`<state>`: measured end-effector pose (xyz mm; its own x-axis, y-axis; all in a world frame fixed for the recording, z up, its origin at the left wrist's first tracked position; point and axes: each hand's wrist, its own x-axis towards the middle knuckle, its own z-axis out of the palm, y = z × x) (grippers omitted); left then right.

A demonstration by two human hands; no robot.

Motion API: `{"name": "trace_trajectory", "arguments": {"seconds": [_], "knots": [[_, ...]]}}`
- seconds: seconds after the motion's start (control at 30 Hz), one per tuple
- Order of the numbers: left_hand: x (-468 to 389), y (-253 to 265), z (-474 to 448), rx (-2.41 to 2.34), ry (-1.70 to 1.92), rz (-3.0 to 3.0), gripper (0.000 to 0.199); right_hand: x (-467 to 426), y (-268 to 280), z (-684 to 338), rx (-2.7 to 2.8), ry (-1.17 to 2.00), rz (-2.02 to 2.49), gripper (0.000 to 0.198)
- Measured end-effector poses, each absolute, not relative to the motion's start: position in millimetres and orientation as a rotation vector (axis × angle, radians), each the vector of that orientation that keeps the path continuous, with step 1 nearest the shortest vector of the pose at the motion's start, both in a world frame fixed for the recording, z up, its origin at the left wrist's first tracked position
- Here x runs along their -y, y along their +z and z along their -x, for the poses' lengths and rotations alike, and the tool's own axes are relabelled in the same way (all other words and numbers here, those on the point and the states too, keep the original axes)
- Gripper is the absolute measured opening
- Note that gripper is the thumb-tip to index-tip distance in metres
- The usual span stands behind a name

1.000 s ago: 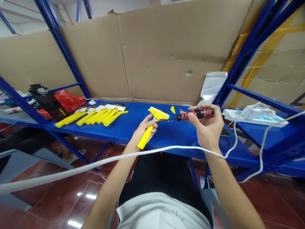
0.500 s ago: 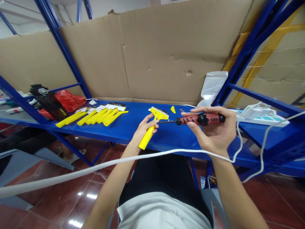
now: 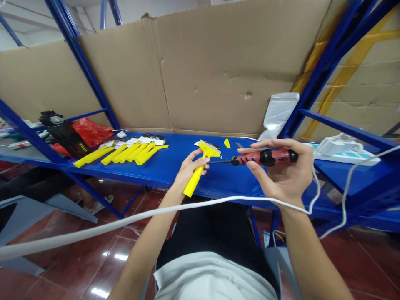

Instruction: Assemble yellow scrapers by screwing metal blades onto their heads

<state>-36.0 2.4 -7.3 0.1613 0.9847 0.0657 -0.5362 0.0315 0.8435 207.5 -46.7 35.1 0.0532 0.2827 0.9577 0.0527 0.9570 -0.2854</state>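
Observation:
My left hand [image 3: 189, 167] is closed around the neck of a yellow scraper [image 3: 193, 182], whose wide head points away from me over the shelf. In my right hand [image 3: 287, 177] lies a red and black screwdriver [image 3: 258, 158], gripped along its handle. Its thin shaft runs left to the scraper's neck by my left fingertips; whether the tip sits in a screw is hidden. Beyond the scraper, a small yellow piece [image 3: 227, 143] and a thin metal blade [image 3: 239, 145] lie on the blue shelf top [image 3: 175, 162].
Several yellow scrapers [image 3: 134, 152] lie in a row at the left, near a black box [image 3: 67, 133] and a red plastic bag [image 3: 93, 132]. A white cable [image 3: 125, 221] crosses in front of me. At the right are a power strip [image 3: 346, 155] and a blue post [image 3: 325, 71].
The screwdriver and my right hand have shifted very slightly right. The scraper has moved a touch with my left hand, and both grips stay the same.

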Motion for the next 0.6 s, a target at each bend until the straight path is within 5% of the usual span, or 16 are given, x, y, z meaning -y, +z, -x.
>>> {"name": "trace_trajectory", "arguments": {"seconds": [0.6], "knots": [[3.3,-7.0,28.3,-0.701,1.389,-1.008,0.082,42.4,40.5,-210.5,1.441,0.040,0.307,0.073]]}}
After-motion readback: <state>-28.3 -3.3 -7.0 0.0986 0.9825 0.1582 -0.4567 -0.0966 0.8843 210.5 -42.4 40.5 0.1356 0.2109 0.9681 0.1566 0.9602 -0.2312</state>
